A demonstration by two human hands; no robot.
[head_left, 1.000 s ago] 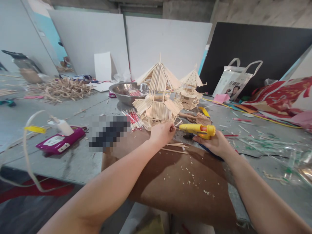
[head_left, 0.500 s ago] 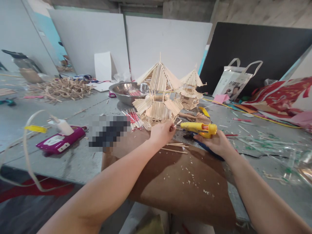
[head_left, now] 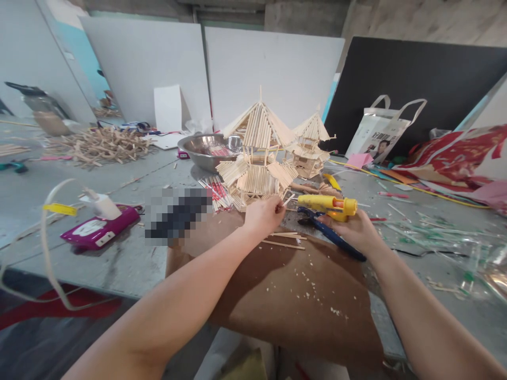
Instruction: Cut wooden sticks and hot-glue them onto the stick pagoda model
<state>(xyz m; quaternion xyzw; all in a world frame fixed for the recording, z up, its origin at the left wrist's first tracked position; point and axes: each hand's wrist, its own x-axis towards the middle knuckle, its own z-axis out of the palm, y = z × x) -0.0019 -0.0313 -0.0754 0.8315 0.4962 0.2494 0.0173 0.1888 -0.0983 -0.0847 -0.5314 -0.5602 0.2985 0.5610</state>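
Note:
Pinched in my left hand [head_left: 264, 214] is a short wooden stick [head_left: 289, 200], its pale end poking out to the right. That hand is right in front of a pagoda model [head_left: 261, 177] built of thin wooden sticks, hiding part of its base. My right hand [head_left: 354, 229] is wrapped around a yellow glue gun [head_left: 327, 206], whose nozzle points left at the stick with a small gap between. Dark blue pliers [head_left: 336, 237] lie just under the right hand. Several loose sticks [head_left: 285, 240] rest on the brown sheet [head_left: 277, 295] below my hands.
A second, smaller stick pagoda [head_left: 309, 148] stands behind to the right. A metal bowl [head_left: 198, 153] and a pile of sticks [head_left: 106, 145] are at the back left. A purple power strip [head_left: 99, 227] sits left. Plastic scraps [head_left: 428, 227] litter the right side.
My right hand has drawn the glue gun slightly to the right and up, away from the stick. The left hand stays nearly still, with the stick's end tilted a little differently.

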